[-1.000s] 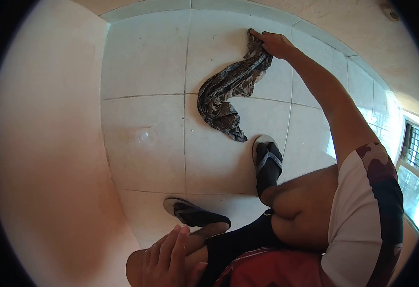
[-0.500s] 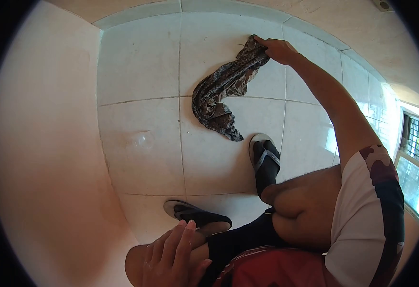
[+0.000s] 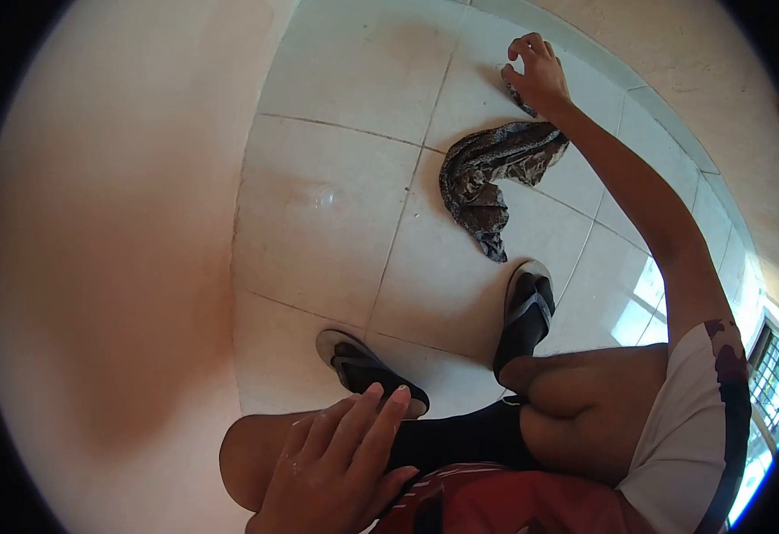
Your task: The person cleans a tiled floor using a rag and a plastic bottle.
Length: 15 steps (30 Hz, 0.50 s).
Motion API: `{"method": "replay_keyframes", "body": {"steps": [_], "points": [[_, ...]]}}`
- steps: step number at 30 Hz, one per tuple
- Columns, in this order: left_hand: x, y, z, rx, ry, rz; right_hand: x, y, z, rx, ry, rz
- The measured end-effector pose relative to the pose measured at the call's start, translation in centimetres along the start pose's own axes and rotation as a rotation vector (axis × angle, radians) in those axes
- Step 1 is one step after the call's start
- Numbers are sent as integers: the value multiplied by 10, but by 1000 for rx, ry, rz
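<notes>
A crumpled dark patterned cloth lies in a curve on the white tiled floor. At its far end is my right hand, with bent fingers and a gap between thumb and fingertips; it covers part of the cloth, and a dark end shows beside the thumb. Nothing is visible in that hand's grip. My left hand rests over my left knee, fingers stretched out, with whitish specks on the skin.
My feet wear dark socks and flip-flops, the left flip-flop and the right flip-flop flat on the tiles. A pale wall rises at the left. A small shiny patch shows on the floor. A barred window is at the right.
My right hand has come off the cloth's far end, its fingers now parted. The view has turned, so the cloth appears farther right. My left hand stays at the knee.
</notes>
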State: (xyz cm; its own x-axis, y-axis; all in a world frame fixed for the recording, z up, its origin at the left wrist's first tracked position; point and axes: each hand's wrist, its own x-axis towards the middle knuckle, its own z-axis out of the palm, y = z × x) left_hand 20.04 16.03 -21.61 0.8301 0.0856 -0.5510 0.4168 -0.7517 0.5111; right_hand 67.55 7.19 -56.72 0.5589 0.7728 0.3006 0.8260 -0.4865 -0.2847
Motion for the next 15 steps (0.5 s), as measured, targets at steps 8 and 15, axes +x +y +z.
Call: {"method": "replay_keyframes", "body": {"steps": [8,15], "points": [[-8,-17,2,-28,141,159,21,-136,-19,639,-686,2],[-25,-1,8,-20,416,325,-5,-257,-46,789,-1207,60]]}}
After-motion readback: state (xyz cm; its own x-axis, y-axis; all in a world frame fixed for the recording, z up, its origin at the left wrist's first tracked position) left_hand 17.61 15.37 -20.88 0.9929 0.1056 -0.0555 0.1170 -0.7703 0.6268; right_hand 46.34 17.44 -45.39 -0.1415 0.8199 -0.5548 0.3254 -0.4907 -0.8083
